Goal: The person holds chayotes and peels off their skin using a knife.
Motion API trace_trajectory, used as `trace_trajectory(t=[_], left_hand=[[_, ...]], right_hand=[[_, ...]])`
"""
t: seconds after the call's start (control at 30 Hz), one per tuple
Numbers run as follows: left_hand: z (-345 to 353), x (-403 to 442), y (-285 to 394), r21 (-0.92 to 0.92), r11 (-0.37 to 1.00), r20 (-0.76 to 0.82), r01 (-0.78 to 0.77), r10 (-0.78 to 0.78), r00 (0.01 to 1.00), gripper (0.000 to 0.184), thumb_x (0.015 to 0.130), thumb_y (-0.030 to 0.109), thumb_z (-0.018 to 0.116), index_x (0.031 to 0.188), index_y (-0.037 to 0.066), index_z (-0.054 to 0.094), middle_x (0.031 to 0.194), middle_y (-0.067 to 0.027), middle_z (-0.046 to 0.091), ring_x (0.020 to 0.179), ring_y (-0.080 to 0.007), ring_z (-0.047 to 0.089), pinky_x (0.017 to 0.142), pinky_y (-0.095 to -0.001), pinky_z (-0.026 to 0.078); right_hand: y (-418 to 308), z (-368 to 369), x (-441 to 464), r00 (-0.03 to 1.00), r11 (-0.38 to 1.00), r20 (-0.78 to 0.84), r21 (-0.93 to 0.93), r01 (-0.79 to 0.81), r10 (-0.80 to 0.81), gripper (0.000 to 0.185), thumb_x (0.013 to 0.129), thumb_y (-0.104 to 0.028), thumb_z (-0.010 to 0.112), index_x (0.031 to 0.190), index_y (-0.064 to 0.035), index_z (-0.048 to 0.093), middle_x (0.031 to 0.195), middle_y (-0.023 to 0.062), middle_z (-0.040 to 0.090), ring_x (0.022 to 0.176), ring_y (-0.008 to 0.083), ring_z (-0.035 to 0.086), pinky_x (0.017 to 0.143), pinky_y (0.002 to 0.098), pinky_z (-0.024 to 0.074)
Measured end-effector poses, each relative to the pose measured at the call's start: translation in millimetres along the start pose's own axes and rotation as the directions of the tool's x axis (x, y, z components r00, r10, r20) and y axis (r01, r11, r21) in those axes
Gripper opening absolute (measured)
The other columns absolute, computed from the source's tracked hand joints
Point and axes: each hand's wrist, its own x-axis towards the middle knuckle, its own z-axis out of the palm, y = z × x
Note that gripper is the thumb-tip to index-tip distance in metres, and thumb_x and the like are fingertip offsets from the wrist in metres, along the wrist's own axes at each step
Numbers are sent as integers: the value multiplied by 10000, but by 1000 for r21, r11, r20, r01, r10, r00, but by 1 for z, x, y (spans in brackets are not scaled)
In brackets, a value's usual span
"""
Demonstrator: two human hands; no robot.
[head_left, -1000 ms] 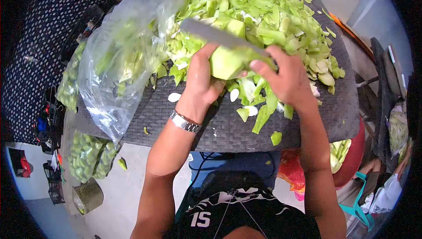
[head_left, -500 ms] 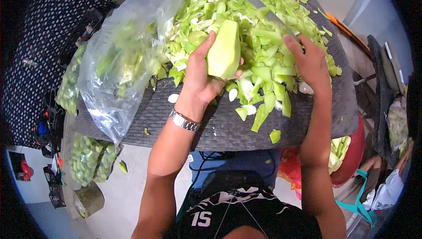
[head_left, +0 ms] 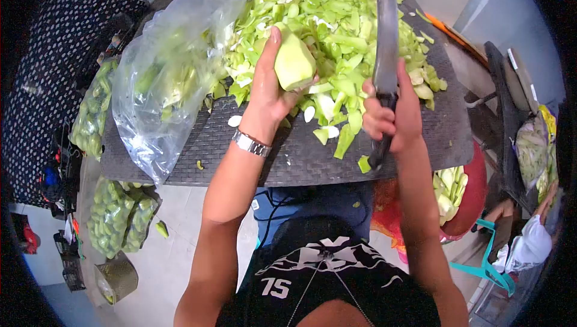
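My left hand (head_left: 273,83) is wrapped round a peeled pale green fruit (head_left: 295,65), which looks like a green mango, and holds it up over the table. In my right hand (head_left: 393,107) is a knife (head_left: 385,44) with a black handle and a broad blade pointing up, apart from the fruit. Beneath and beyond both hands spreads a big heap of green peels and cut pieces (head_left: 342,26), with white seed-like bits among them. Part of the fruit's underside is hidden by my left fingers.
A clear plastic bag (head_left: 174,80) lies on the left of the dark woven table (head_left: 288,174). Filled bags of green fruit (head_left: 111,219) stand on the floor beside a bin (head_left: 117,279). Below right, a red tub (head_left: 475,201) holds pale cut pieces (head_left: 449,192). Another person's arm (head_left: 547,201) shows far right.
The knife has swung from leaning left over the heap to pointing straight up, as my right hand lowered and turned. My left hand has tilted the fruit. The view has shifted slightly.
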Motion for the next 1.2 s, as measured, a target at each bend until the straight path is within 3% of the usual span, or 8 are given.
trace_trajectory(t=[0.2,0.27,0.37,0.53,0.83,0.9,1.07,1.2], left_hand=[[6,-14,0,-48,993,-8,106,-107,994,457,1026,510,563,1148,72,613,958,-126,693,821,-304,701,780,-491,599],[-7,-24,-9,-79,988,58,133,-129,990,489,1028,534,520,1143,72,632,964,-111,697,867,-297,691,808,-480,580],[-6,-46,-25,-125,984,-16,125,-128,992,504,1044,537,456,1105,66,625,937,-115,691,828,-305,692,775,-474,584],[-2,-62,-41,-108,994,-127,18,-32,991,514,1057,557,425,1112,76,597,926,-148,690,783,-327,707,725,-474,601],[7,-82,-43,-38,999,-133,-25,20,991,606,1039,645,432,1143,64,572,883,-123,669,735,-254,690,678,-386,596],[10,-89,-45,-24,999,-141,-21,17,990,610,1040,650,421,1136,66,573,875,-118,667,723,-251,684,675,-377,592],[17,-104,-49,-63,998,-133,-27,18,991,630,1040,669,389,1129,67,555,872,-122,656,720,-255,681,659,-371,581],[20,-113,-51,-83,995,-139,-49,37,990,647,1044,672,364,1118,56,550,881,-130,657,723,-253,682,661,-368,576]], right_hand=[[38,25,-36,937,865,-333,-497,-78,-107,651,1055,-663,361,980,-56,585,521,-35,420,389,103,423,391,280,349],[67,10,-35,895,485,-20,-846,222,-445,551,1071,-567,426,995,-49,596,572,-21,466,466,120,478,457,288,389],[88,43,-53,922,492,-195,-871,-5,-336,430,1084,-424,499,952,-39,638,645,52,546,595,154,545,574,329,447],[119,42,-54,948,479,-36,-869,126,-315,583,1110,-539,320,1004,-38,598,558,-28,436,454,65,412,446,244,319],[122,45,-57,928,363,-85,-930,56,-362,522,1089,-497,434,1055,0,590,738,194,629,697,387,651,674,453,497],[125,49,-56,906,345,-11,-927,150,-422,579,1086,-558,376,1040,-17,577,642,65,520,580,198,537,564,339,422],[127,47,-59,932,379,-36,-919,111,-360,518,1094,-441,420,1364,-11,524,1073,293,691,1029,518,647,847,510,513],[129,47,-58,928,378,-12,-915,140,-372,554,1094,-427,421,1457,-10,462,1178,304,674,1127,517,617,916,499,513]])
